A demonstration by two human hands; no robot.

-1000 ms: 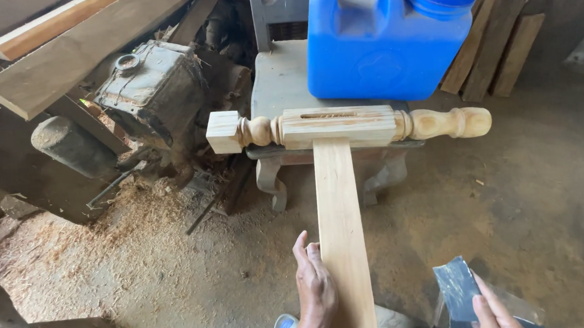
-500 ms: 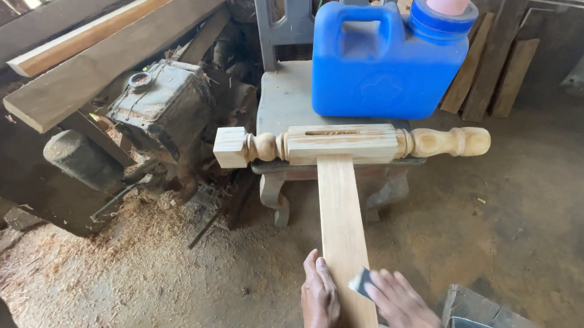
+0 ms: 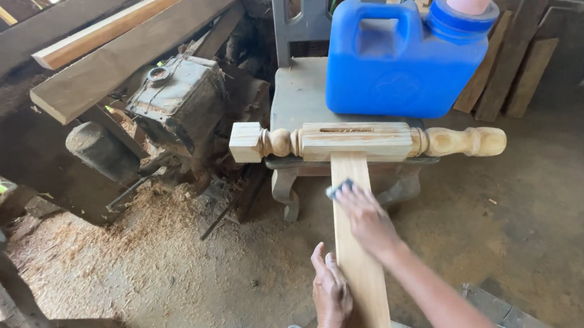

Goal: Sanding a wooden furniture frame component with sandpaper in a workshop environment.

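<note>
A pale wooden plank [image 3: 352,180] runs from a turned wooden leg [image 3: 366,140] down toward me. The leg lies across a grey stool [image 3: 298,98]. My right hand [image 3: 366,217] presses a small dark sheet of sandpaper [image 3: 338,189] flat on the plank's upper part. My left hand [image 3: 330,293] rests against the plank's left edge near the bottom, fingers together and steadying it.
A blue plastic jug [image 3: 401,60] with a pink tube in its cap stands on the stool behind the leg. An old motor [image 3: 175,104] and long boards [image 3: 120,56] lie at the left. Sawdust [image 3: 125,227] covers the dirt floor.
My right hand has come in from the lower right with the sandpaper and moved up the plank toward the turned leg. The left hand stays at the plank's edge.
</note>
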